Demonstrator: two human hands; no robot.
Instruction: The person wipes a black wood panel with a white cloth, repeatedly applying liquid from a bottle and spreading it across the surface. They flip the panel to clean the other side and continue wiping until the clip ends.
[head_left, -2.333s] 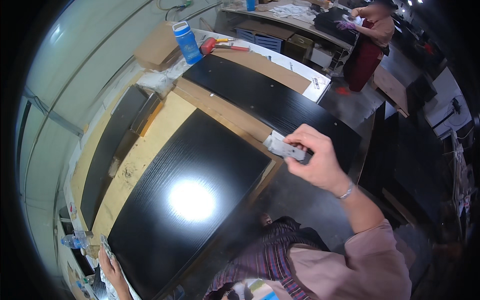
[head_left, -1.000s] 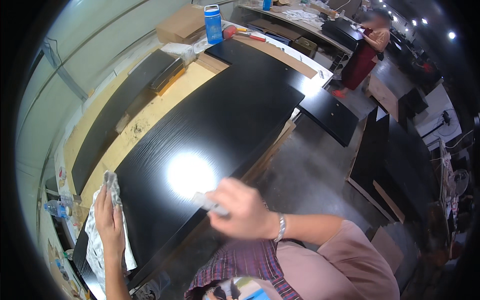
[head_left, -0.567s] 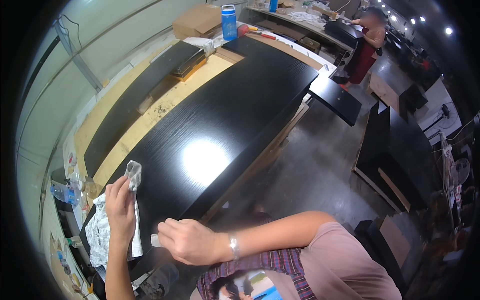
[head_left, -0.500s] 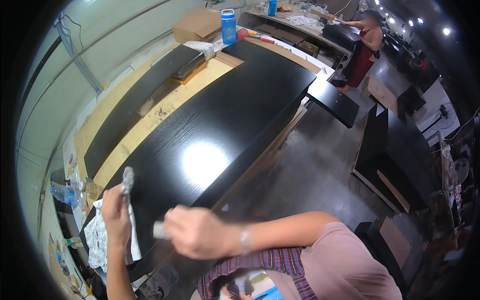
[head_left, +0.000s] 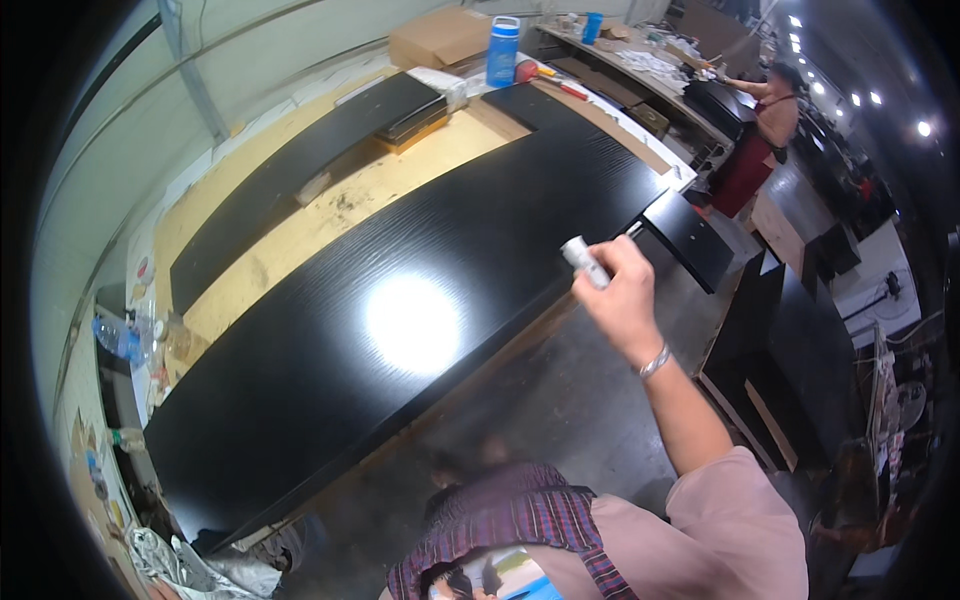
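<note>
My right hand (head_left: 622, 295) is raised over the near right edge of a long black wood-grained panel (head_left: 330, 290). Its fingers close round a small whitish roll-shaped piece (head_left: 585, 262), whose exact kind I cannot make out. A thin white tip (head_left: 634, 229) shows beside the fingers. At the lower left lies or hangs a crumpled white-grey cloth (head_left: 205, 570). A skin-toned patch, perhaps my left hand (head_left: 163, 590), shows beside the cloth at the picture's edge; its fingers are hidden. A bright lamp reflection shines on the panel.
Behind the panel, a curved black board (head_left: 310, 165) rests on a yellowish tabletop (head_left: 265, 270). A blue bottle (head_left: 503, 52) and cardboard box (head_left: 438, 38) stand at the far end. Black furniture (head_left: 785, 350) is on the right. Another person (head_left: 750, 150) works farther back.
My right hand has swung from the panel's near left out to the right and up. The cloth and my left hand have moved off the panel toward the lower left edge.
</note>
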